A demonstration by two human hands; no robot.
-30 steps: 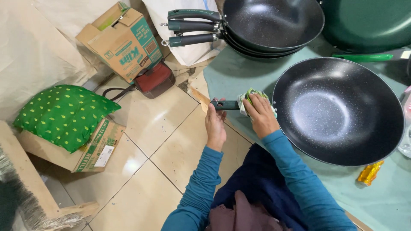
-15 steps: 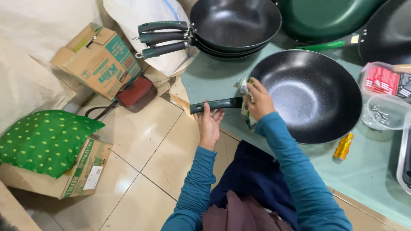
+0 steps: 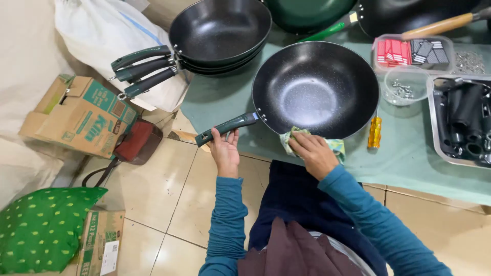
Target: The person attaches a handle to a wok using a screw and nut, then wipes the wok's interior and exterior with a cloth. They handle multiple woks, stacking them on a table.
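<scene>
While the left hand (image 3: 225, 152) curls its fingers under the dark green handle (image 3: 227, 128) of the black speckled non-stick wok (image 3: 315, 90), the right hand (image 3: 313, 152) presses a crumpled green-and-yellow cloth (image 3: 335, 145) to the near rim, which half a second ago it touched beside the handle. Now the wok sits farther along the pale green table (image 3: 409, 158), near an orange screwdriver (image 3: 375, 132).

Bright even light, sharp, soft pan (image 3: 316, 92) glare.
</scene>
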